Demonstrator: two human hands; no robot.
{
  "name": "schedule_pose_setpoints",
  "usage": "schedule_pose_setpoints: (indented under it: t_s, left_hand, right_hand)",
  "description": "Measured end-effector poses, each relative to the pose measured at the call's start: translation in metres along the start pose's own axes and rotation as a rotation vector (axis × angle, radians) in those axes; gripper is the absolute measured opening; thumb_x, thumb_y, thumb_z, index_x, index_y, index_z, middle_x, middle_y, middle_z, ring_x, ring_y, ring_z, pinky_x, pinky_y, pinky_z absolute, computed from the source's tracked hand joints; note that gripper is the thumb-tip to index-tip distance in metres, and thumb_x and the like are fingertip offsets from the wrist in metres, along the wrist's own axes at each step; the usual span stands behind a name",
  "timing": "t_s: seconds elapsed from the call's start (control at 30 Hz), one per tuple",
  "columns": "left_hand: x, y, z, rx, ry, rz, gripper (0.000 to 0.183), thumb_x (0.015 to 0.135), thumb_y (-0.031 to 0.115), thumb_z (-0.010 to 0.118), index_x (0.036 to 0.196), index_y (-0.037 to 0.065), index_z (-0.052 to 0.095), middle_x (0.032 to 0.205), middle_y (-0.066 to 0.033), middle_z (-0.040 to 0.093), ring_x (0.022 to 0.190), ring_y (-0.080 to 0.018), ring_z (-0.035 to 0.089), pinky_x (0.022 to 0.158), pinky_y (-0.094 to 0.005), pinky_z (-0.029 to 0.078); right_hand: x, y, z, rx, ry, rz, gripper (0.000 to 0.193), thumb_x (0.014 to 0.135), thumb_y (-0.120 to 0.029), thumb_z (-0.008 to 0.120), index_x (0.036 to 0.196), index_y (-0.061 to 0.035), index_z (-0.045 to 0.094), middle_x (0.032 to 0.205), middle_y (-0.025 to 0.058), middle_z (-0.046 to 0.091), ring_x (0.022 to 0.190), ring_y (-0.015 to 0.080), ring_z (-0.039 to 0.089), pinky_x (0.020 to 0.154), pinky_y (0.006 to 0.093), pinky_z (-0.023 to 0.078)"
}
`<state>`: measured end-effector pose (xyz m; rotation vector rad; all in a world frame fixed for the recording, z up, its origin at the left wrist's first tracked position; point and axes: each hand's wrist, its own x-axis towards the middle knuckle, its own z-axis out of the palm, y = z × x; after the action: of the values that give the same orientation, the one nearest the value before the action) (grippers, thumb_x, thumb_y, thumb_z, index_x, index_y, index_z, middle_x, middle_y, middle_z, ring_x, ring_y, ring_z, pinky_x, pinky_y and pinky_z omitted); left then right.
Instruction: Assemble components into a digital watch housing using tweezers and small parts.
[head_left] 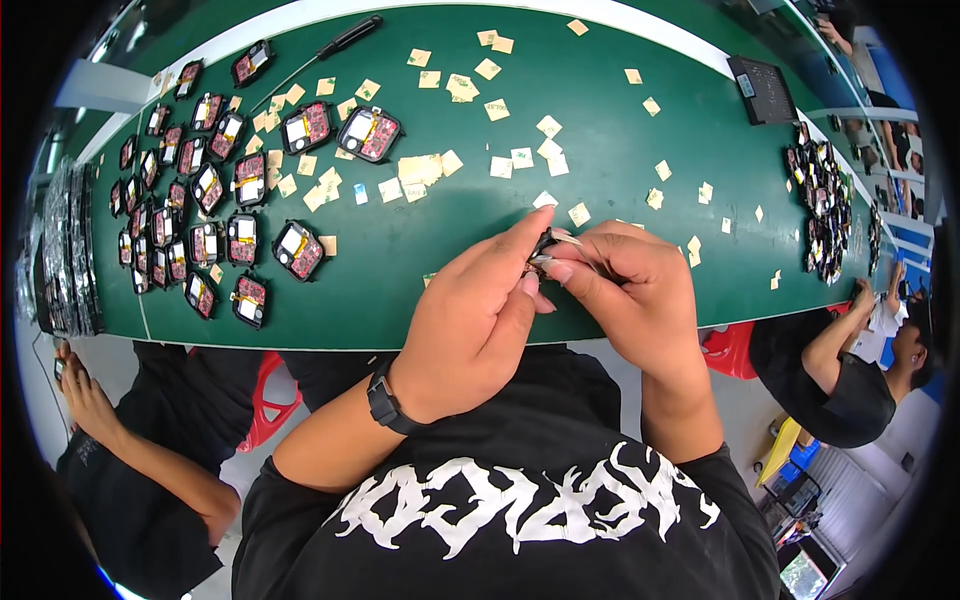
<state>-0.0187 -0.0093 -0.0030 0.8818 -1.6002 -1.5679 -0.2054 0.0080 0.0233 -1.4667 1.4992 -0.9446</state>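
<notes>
Head view: nearest is the wearer's black shirt (pixel 530 520) with white lettering, and a black watch (pixel 386 398) on the left wrist. Both hands meet above the near side of the green counter (pixel 370 240), around one small dark part (pixel 544 243). The left hand (pixel 470 310) grips it from the left, forefinger (pixel 530 232) extended along it and thumb bent in close below; these fingers are nearly closed on it. The right hand (pixel 640 285) comes from the other side, its thumb and forefinger pinched together at the part beside a thin pale strip (pixel 567 239), the other fingers curled. The fingers hide most of the part, so its full shape cannot be told.

Beyond the hands, small cream paper squares (pixel 440 165) lie scattered, some overlapping. To the left stand many open black units (pixel 370 134) with red boards and white pieces, well apart from the hands. A heap (pixel 822 205) of dark pieces sits at the right end, and plastic trays (pixel 70 250) are stacked at the left end. Farther off lie a screwdriver (pixel 349 36) and, toward the right corner, a black box (pixel 762 90).
</notes>
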Motion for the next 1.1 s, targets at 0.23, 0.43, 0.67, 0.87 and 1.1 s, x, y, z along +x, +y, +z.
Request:
schedule_pose_setpoints:
  t_s: [0.23,0.43,0.67,0.87,1.1]
  left_hand:
    - [0.001,-0.001,-0.006,-0.001,-0.074,-0.002,0.046,0.098,-0.004,0.047,0.143,-0.008,0.045,0.124,-0.0194,0.065,0.091,-0.0195,0.068,0.076,-0.0301,0.057]
    - [0.002,0.003,-0.01,-0.002,-0.122,-0.009,0.047,0.097,-0.005,0.046,0.144,-0.008,0.044,0.127,-0.0199,0.064,0.097,-0.0197,0.068,0.076,-0.0292,0.057]
    - [-0.001,0.007,-0.002,-0.437,0.063,-0.17,0.05,0.099,-0.003,0.049,0.148,-0.006,0.04,0.131,-0.0226,0.061,0.103,-0.022,0.067,0.077,-0.0278,0.057]
    - [0.001,0.007,0.0,-0.483,0.162,-0.188,0.048,0.099,-0.003,0.053,0.146,-0.006,0.043,0.123,-0.0253,0.063,0.101,-0.0269,0.07,0.088,-0.0329,0.06]
    - [0.003,0.008,0.006,-0.397,0.153,-0.211,0.041,0.101,-0.004,0.049,0.142,-0.01,0.044,0.121,-0.0231,0.064,0.101,-0.0248,0.07,0.09,-0.0319,0.059]
  right_hand:
    - [0.009,-0.003,0.003,0.263,0.078,0.286,0.022,0.076,0.0,0.083,0.086,0.0023,0.064,0.068,-0.0017,0.054,0.061,0.004,0.045,0.053,0.0218,0.038]
    - [0.017,-0.004,-0.006,0.307,-0.05,0.374,0.031,0.073,0.002,0.085,0.094,0.0034,0.061,0.066,-0.0052,0.044,0.06,0.0027,0.041,0.054,0.0199,0.04]
    - [0.009,0.002,-0.002,0.457,0.008,0.276,0.029,0.082,-0.001,0.078,0.106,0.0027,0.061,0.075,-0.0012,0.054,0.068,0.0042,0.056,0.059,0.0194,0.048]
    - [-0.038,0.028,-0.075,0.387,0.443,0.326,0.02,0.098,-0.019,0.066,0.111,-0.0046,0.065,0.077,-0.0028,0.06,0.057,0.0005,0.044,0.046,0.0163,0.029]
    - [-0.092,0.066,-0.159,0.096,0.85,0.374,0.022,0.097,-0.021,0.07,0.108,-0.0033,0.065,0.077,-0.0041,0.059,0.059,0.0,0.046,0.049,0.0158,0.031]
